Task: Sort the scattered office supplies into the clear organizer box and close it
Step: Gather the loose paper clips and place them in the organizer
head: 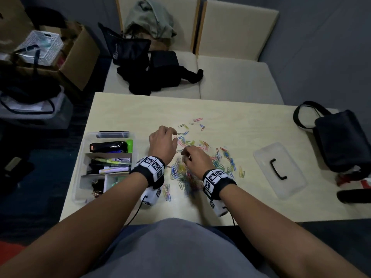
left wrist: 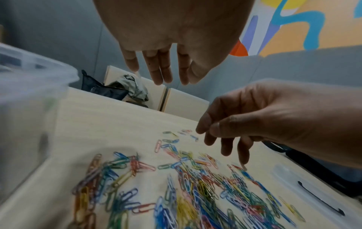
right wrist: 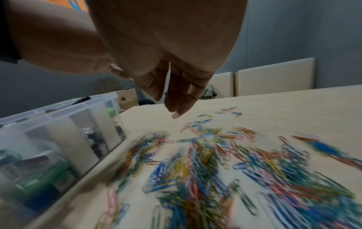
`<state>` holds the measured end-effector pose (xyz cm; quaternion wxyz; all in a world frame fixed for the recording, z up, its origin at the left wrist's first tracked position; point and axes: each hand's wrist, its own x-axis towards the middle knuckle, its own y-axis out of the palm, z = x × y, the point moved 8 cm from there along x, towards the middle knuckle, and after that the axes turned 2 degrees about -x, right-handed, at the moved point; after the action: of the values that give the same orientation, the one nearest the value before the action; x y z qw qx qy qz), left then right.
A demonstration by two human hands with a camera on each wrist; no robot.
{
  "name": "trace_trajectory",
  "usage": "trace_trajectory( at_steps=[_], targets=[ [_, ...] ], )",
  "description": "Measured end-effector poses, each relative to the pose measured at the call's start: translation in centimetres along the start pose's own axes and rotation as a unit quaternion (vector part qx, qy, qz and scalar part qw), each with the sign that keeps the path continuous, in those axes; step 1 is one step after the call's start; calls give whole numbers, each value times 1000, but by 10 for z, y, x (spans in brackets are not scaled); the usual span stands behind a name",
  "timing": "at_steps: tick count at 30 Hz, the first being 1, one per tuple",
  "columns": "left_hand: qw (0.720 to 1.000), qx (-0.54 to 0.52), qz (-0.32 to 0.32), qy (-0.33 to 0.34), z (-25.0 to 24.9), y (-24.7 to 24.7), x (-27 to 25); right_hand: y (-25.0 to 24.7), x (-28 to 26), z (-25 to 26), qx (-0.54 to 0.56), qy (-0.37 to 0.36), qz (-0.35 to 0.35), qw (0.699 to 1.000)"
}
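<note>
Several coloured paperclips (head: 180,172) (left wrist: 195,193) (right wrist: 215,162) lie scattered and heaped mid-table. The clear organizer box (head: 79,163) (left wrist: 29,93) (right wrist: 68,124) stands open at the left, its compartments holding a stapler, markers and binder clips. Its clear lid (head: 291,183) (left wrist: 313,193) with a black handle lies flat to the right. My left hand (head: 172,137) (left wrist: 162,74) hovers over the far left of the clips, fingers relaxed and holding nothing. My right hand (head: 187,155) (left wrist: 215,136) (right wrist: 176,105) hangs just above the heap, thumb against forefinger, with no clip visible between them.
A black shoulder bag (head: 341,141) sits on the table (head: 241,117) at its right edge. Beyond the far edge is a cream sofa (head: 230,83) with dark bags on it. A cardboard box (head: 80,53) and more bags stand on the floor at the left.
</note>
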<state>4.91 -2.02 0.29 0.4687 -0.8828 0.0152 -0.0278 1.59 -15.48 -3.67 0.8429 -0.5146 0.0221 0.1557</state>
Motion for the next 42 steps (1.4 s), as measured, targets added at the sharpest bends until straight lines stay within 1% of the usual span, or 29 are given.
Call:
trace_trajectory(
  at_steps=[4, 7, 9, 12, 15, 17, 21, 29, 33, 39, 42],
  targets=[
    [997, 11, 72, -16, -7, 39, 2, 2, -6, -54, -49, 40, 28, 998],
    [993, 27, 110, -24, -10, 60, 4, 4, -8, -90, -84, 73, 58, 992],
    [988, 42, 142, -39, -9, 78, 5, 5, -6, -112, -111, 81, 76, 988],
    [974, 74, 206, -52, -4, 109, 1, 5, -4, -140, -156, 87, 106, 978],
    [955, 117, 268, -49, -1, 136, -5, 0, 0, -170, -172, 107, 100, 974],
    [946, 141, 288, -39, -1, 147, -9, -1, 2, -187, -161, 123, 102, 974],
    [937, 181, 298, -22, -3, 165, -13, -3, 7, -196, -148, 120, 96, 977],
    [943, 151, 295, -11, -14, 176, -10, 8, 2, -176, -128, 68, 68, 987],
    [950, 123, 287, -1, -20, 176, -6, 13, 0, -169, -103, 67, 69, 990],
    [957, 72, 280, -29, -19, 175, -1, 12, 0, -171, -61, 84, 68, 992],
    [960, 58, 272, -33, -19, 172, 2, 7, -1, -175, -61, 96, 55, 992]
  ],
)
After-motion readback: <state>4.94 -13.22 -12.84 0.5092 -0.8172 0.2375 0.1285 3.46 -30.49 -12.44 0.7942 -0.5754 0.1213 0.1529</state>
